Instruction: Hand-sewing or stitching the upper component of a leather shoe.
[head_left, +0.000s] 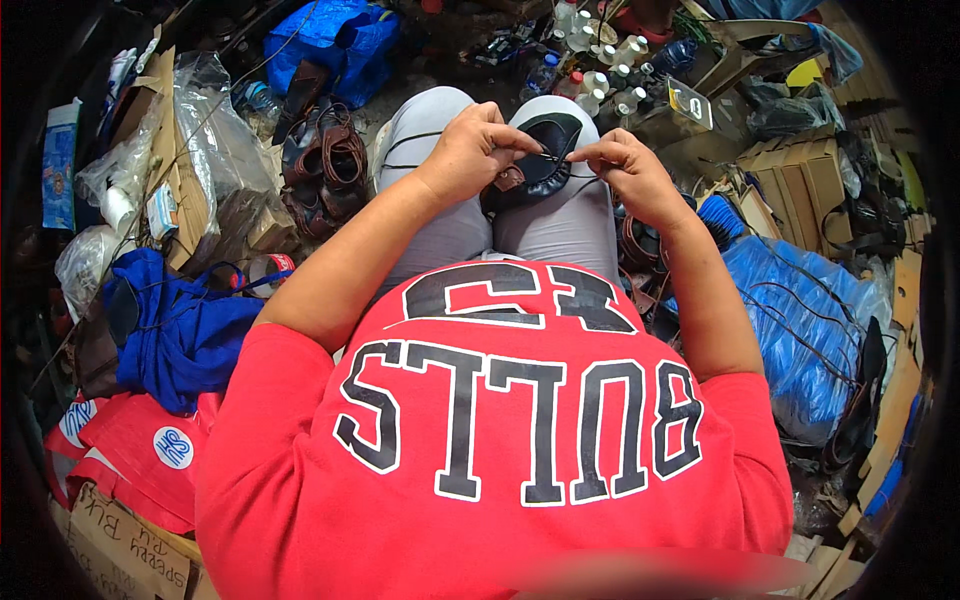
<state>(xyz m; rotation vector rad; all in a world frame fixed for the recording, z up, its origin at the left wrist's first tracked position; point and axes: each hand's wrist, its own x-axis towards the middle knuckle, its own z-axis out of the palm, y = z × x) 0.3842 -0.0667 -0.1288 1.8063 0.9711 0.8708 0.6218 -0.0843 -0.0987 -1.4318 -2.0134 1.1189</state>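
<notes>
A black leather shoe [548,176], its opening turned up, rests on my right thigh. My left hand [478,150] is closed in a pinch over its left side, and my right hand [632,172] pinches at its right side. Between the fingertips of both hands runs a thin dark lace [556,156], too fine to follow fully. A small brown leather piece [509,179] shows under my left fingers, and whether they grip it too is hidden. Dark cord [412,139] loops over my left knee.
Brown strappy sandals [338,155] lie left of my knees, near a blue plastic bag [330,45]. Several small bottles [610,75] stand ahead on the right. Blue cloth [180,320] is piled at my left, and a plastic-wrapped blue bundle [800,325] sits at my right beside cardboard [800,180].
</notes>
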